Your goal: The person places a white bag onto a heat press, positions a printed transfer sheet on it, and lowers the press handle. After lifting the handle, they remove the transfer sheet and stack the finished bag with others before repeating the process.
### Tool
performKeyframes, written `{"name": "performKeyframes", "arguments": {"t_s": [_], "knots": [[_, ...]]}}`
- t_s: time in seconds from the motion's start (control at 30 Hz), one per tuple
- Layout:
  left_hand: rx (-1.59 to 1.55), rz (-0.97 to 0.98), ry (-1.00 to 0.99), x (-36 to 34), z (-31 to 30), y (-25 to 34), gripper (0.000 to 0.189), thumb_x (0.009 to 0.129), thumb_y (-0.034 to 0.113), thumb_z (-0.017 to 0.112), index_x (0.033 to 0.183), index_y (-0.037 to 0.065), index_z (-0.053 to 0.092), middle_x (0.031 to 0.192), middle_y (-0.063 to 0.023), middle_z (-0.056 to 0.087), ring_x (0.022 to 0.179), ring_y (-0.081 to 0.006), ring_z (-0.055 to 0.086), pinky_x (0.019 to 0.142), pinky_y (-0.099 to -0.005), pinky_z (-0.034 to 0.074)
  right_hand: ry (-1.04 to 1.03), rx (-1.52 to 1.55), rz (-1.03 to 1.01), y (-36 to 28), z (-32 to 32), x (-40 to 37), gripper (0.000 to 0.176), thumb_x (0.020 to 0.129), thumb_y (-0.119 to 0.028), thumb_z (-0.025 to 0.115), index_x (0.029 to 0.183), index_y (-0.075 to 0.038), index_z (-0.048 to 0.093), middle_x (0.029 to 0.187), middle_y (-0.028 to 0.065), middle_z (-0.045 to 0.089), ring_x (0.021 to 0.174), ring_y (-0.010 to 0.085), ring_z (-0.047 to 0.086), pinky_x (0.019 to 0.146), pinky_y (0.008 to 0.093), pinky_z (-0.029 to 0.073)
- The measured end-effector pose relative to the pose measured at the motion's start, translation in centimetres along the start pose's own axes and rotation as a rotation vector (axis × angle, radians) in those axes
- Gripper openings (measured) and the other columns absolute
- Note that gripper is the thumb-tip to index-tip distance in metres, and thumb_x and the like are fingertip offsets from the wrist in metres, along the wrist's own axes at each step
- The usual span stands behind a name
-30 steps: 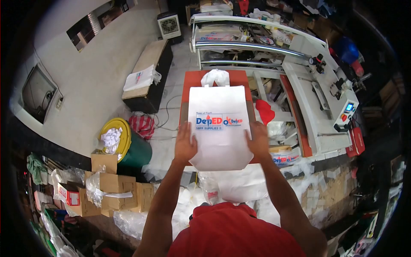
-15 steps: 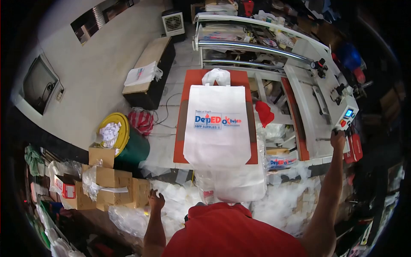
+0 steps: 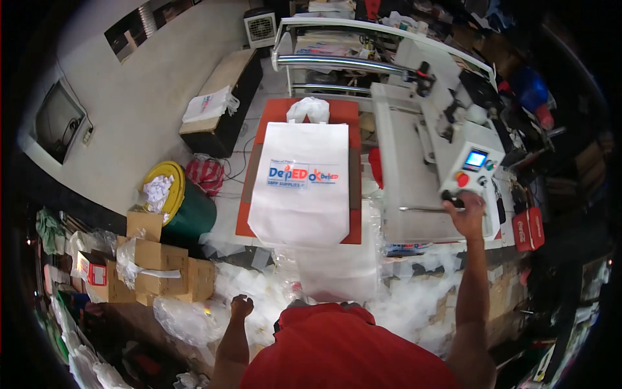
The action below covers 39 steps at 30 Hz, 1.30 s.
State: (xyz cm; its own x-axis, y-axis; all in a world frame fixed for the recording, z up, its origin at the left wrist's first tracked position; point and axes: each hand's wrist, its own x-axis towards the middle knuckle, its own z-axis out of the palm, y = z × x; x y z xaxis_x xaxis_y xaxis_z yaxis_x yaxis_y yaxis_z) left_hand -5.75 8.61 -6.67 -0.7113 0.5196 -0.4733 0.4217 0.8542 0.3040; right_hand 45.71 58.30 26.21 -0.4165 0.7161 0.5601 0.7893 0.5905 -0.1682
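Head cam's got the right hand's [image 3: 469,214] fingers round the black handle [image 3: 455,200], can't tell how open the left hand [image 3: 241,306] is, so guide smoothly, no jerks, with the tote bag [image 3: 300,211] flat on the red board [image 3: 275,112].

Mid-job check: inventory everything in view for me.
tote bag: one, printed white, on platen
platen: one, red, centre
press head: one, white, right of platen
control box: one, white, on press head
bench: one, black-sided, back left
folded bags: count unclear, white, on bench
air cooler: one, pale, far back
bin: one, green, yellow rim, left
cartons: several, brown, lower left
Coca-Cola box: one, red, far right
clutter: uncounted, mixed, edges
left hand: one, low, left
right hand: one, on black handle
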Motion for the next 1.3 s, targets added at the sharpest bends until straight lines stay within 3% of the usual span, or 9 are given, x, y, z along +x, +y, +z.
{"name": "performKeyframes", "arguments": {"t_s": [0.33,0.5,0.57,0.67,0.73,0.93,1.13,1.23,1.3], "knots": [[-0.122,0.088,0.226,-8.6,9.7,2.8,0.023,0.083,0.025,0.059,0.090,0.006,0.070,0.093,-0.0186,0.070,0.088,-0.0361,0.068,0.081,-0.0434,0.055,-0.024,0.317,-0.331,-10.4,4.5,2.6,0.028,0.085,-0.034,0.070,0.082,-0.008,0.061,0.074,0.0083,0.064,0.073,0.0289,0.062,0.079,0.0408,0.042],[0.429,0.414,-0.291,-14.0,16.5,-1.0,0.032,0.084,0.028,0.046,0.085,0.007,0.071,0.098,-0.0190,0.069,0.091,-0.0381,0.066,0.082,-0.0479,0.053,-0.029,0.480,-0.413,-15.0,5.8,3.3,0.018,0.086,-0.020,0.064,0.097,-0.005,0.064,0.087,0.0100,0.062,0.087,0.0286,0.061,0.084,0.0426,0.043],[0.326,0.250,-0.399,-17.0,17.1,-0.6,0.033,0.084,0.027,0.045,0.091,0.008,0.071,0.104,-0.0206,0.067,0.097,-0.0378,0.064,0.086,-0.0480,0.051,-0.105,0.464,-0.435,-16.1,6.0,3.1,0.027,0.086,-0.016,0.061,0.110,-0.005,0.062,0.094,0.0110,0.059,0.097,0.0285,0.057,0.089,0.0425,0.042],[0.069,-0.107,-0.378,-20.2,17.5,-0.6,0.034,0.085,0.030,0.045,0.093,0.008,0.070,0.107,-0.0200,0.066,0.099,-0.0382,0.064,0.088,-0.0473,0.051,-0.130,0.406,-0.514,-18.6,6.3,3.1,0.048,0.083,-0.013,0.063,0.128,-0.005,0.051,0.108,0.0139,0.056,0.108,0.0321,0.051,0.096,0.0424,0.040],[0.374,0.332,-0.283,-19.5,19.9,-3.7,0.019,0.081,0.025,0.051,0.083,0.011,0.064,0.092,-0.0157,0.066,0.087,-0.0361,0.064,0.077,-0.0477,0.051,-0.124,0.452,-0.553,-20.2,6.8,3.5,0.050,0.082,-0.013,0.063,0.130,-0.004,0.050,0.110,0.0151,0.055,0.109,0.0333,0.050,0.099,0.0431,0.039],[-0.008,0.222,-0.048,-20.1,19.1,-2.8,0.018,0.081,0.021,0.052,0.080,0.008,0.064,0.092,-0.0173,0.067,0.088,-0.0353,0.065,0.078,-0.0465,0.052,-0.171,0.495,-0.617,-22.9,7.5,3.9,0.058,0.081,-0.013,0.063,0.135,-0.001,0.046,0.122,0.0193,0.053,0.114,0.0368,0.049,0.103,0.0429,0.039],[-0.589,-0.324,-0.181,-23.6,17.6,1.2,0.016,0.086,0.018,0.055,0.077,0.007,0.062,0.077,-0.0072,0.064,0.071,-0.0225,0.066,0.060,-0.0376,0.053,-0.127,0.590,-0.435,-17.8,4.4,-0.4,0.037,0.080,-0.018,0.066,0.112,0.000,0.060,0.110,0.0191,0.059,0.106,0.0359,0.055,0.096,0.0439,0.043],[-0.575,-0.370,-0.347,-25.6,20.6,-2.6,0.016,0.088,0.019,0.051,0.086,0.008,0.062,0.077,-0.0048,0.060,0.067,-0.0174,0.065,0.051,-0.0340,0.049,-0.111,0.636,-0.246,-9.5,2.7,-3.8,0.019,0.080,-0.014,0.066,0.096,-0.005,0.062,0.100,0.0162,0.063,0.098,0.0348,0.059,0.087,0.0439,0.047],[-0.410,-0.071,-0.438,-26.3,22.6,-3.9,0.016,0.088,0.020,0.051,0.094,0.008,0.061,0.078,-0.0054,0.060,0.067,-0.0177,0.064,0.049,-0.0325,0.047,-0.056,0.625,-0.063,-2.1,2.7,-5.2,0.013,0.080,-0.012,0.066,0.090,-0.004,0.063,0.094,0.0160,0.064,0.093,0.0354,0.061,0.082,0.0424,0.050]]}}
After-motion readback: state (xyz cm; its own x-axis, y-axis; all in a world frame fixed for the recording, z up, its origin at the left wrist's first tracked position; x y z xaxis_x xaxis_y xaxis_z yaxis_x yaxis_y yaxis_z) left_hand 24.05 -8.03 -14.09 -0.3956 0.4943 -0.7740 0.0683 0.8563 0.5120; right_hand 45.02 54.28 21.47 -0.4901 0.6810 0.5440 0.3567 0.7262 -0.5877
